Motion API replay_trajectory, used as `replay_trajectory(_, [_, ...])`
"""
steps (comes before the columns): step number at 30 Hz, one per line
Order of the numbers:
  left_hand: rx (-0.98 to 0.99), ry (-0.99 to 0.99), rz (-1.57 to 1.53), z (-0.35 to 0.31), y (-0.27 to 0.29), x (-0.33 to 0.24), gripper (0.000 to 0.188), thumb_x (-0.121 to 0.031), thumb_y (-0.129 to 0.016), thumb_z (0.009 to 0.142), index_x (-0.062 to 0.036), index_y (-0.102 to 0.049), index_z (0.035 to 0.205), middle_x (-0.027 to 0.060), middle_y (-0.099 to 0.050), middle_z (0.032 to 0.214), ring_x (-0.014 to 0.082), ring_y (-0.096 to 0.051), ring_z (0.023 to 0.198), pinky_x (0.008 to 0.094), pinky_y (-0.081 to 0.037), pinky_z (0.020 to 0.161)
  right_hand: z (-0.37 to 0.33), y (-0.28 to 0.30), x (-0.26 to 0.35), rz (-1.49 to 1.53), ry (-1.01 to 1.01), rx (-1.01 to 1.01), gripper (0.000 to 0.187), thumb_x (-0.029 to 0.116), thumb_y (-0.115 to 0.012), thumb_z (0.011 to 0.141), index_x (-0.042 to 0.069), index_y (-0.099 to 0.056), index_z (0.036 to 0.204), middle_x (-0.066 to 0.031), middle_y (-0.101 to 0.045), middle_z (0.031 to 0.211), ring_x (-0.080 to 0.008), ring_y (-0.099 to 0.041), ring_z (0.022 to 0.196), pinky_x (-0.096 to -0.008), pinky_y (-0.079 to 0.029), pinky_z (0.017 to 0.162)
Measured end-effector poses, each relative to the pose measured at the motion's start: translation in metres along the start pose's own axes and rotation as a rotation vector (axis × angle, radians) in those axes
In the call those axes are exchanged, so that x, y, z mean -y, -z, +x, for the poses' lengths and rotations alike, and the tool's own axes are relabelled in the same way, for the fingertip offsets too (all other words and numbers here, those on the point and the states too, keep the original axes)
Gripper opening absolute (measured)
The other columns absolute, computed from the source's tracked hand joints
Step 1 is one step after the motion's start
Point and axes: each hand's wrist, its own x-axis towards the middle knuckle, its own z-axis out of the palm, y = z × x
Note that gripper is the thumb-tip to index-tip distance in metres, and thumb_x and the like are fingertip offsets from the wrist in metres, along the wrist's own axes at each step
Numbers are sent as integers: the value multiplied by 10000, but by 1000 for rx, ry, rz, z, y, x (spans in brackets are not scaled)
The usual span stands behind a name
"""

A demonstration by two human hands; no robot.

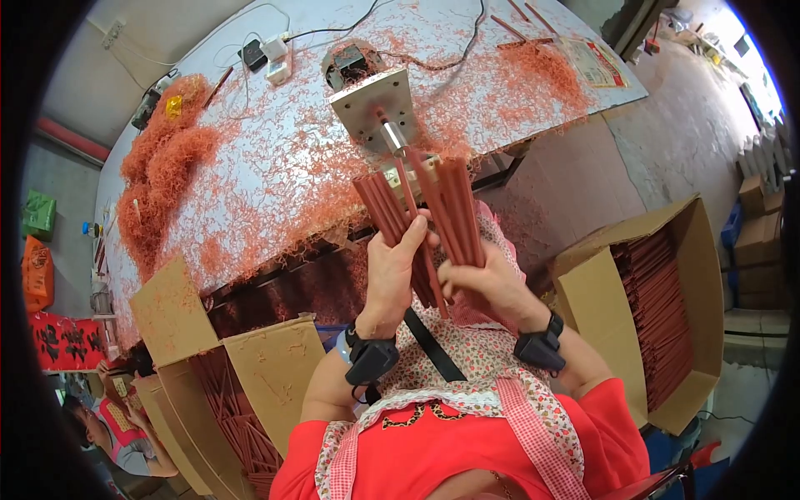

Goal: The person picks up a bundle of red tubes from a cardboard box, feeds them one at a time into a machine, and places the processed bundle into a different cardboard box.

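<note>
1. Closest is the person's red shirt (417,454), with a flowery apron (471,358) over it. Each wrist has a black band (372,361).
2. The left hand (393,268) is closed around a bunch of thin red-brown sticks (381,204). Its thumb is by one single stick (407,179) that pokes up past the others.
3. The right hand (490,283) is curled tight around the low end of a second bunch (456,208). The two bunches lean apart at the top, in front of the apron.
4. To the right is a big open cardboard box (707,283) full of more sticks (654,321). To the left is another open box (273,362) with messy sticks (232,408) in it.
5. Past the hands is a shiny metal tip (392,136). The single stick's top is right by it, but I cannot tell if they touch.
6. The tip comes out from a square metal plate (357,110) on the bench (287,112). A motor (344,65) is behind the plate.
7. Curly pink-orange scraps lie all over the bench. A tall fluffy heap (179,158) is on the left, and a smaller heap (546,75) is at the far right.
8. A white power strip (279,68) sits near the back.
</note>
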Motion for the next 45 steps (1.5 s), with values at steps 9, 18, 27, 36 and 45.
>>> replay_trajectory(9, [109,49,-128,-14,4,26,248,-187,-593,897,-20,-575,1080,40,-625,891,105,-590,788,265,-479,725,-6,0,14,-9,-108,-65,312,87,-615,816,-2,-527,1103,-19,-573,662,-68,-524,504,-201,-417,457])
replay_trajectory(18, [138,165,129,-35,24,39,257,-157,-586,894,-8,-566,1102,54,-634,873,110,-598,811,255,-483,751,-25,-3,12,-95,-41,-142,249,87,-634,796,-2,-564,1018,-9,-562,660,-58,-507,522,-198,-406,470])
replay_trajectory(27, [2,58,11,-28,19,13,248,-203,-599,896,0,-605,1039,64,-646,849,121,-606,795,250,-479,732,0,10,7,-75,-59,-91,254,109,-650,793,4,-563,1007,-19,-573,662,-68,-529,538,-209,-419,482])
replay_trajectory(36, [78,9,-46,-3,-10,-2,253,-232,-590,906,-13,-609,1031,61,-648,836,117,-602,715,263,-493,654,-31,3,10,119,-160,-58,414,40,-605,796,0,-465,1183,-81,-609,700,-106,-559,525,-212,-449,484])
replay_trajectory(45, [83,-13,-48,5,-10,17,285,-242,-604,896,-17,-599,1071,44,-646,856,114,-604,737,268,-493,663,-23,4,3,-10,-149,-101,368,20,-598,789,3,-488,1139,-77,-602,666,-108,-565,507,-203,-451,470])
